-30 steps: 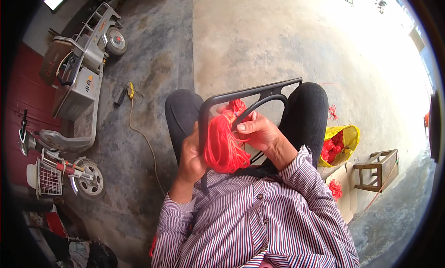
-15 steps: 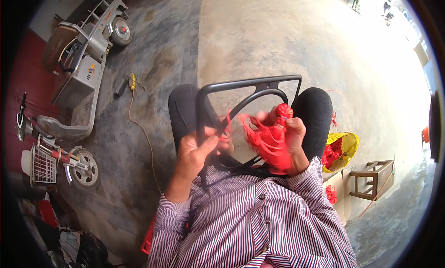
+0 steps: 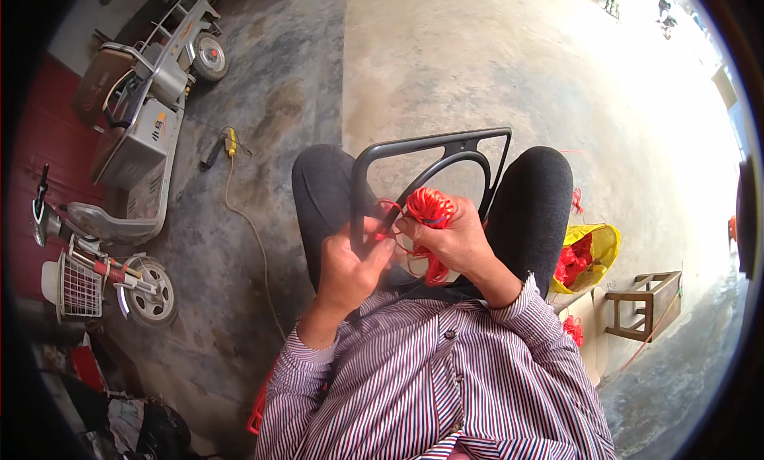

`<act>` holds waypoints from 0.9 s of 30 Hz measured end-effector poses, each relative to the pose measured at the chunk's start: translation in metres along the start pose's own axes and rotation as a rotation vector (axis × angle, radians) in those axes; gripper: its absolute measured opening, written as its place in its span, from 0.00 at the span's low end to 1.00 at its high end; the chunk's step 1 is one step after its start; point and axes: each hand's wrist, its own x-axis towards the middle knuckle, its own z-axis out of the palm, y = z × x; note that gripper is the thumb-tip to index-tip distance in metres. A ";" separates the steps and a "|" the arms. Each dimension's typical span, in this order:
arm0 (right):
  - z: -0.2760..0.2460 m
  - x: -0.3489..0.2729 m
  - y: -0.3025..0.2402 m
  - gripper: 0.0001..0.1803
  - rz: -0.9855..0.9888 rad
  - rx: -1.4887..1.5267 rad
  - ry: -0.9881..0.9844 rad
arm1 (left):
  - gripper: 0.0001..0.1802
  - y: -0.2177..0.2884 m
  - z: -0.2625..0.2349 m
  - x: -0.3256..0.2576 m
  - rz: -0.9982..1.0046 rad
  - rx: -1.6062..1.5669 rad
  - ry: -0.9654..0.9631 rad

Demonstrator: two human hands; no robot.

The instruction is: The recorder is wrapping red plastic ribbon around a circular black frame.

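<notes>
Across my lap stands a black metal frame (image 3: 422, 144) with a curved inner bar, like part of a chair. My right hand (image 3: 458, 241) grips a bundle of red cord (image 3: 430, 208) close to the frame's inner bar, with loose loops hanging below it. Closed around the frame's left side, my left hand (image 3: 350, 265) pinches a strand of the red cord against the bar. Red cord wraps the bar between the two hands. The undersides of the fingers are partly hidden.
A yellow bag (image 3: 609, 257) of red cord sits at my right, near a small wooden stool (image 3: 649, 309). On the left stand a grey three-wheeler (image 3: 143, 142) and a white wire basket (image 3: 79, 289). A cable with a yellow socket (image 3: 231, 140) crosses the floor.
My right hand has moved left with the red cord bundle, close to my left hand. The bundle's loose loops have swung down, and the frame has shifted slightly.
</notes>
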 end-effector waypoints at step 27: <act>-0.110 0.001 0.015 0.13 -0.106 0.814 0.533 | 0.12 -0.019 -0.026 0.011 -0.008 -0.203 0.098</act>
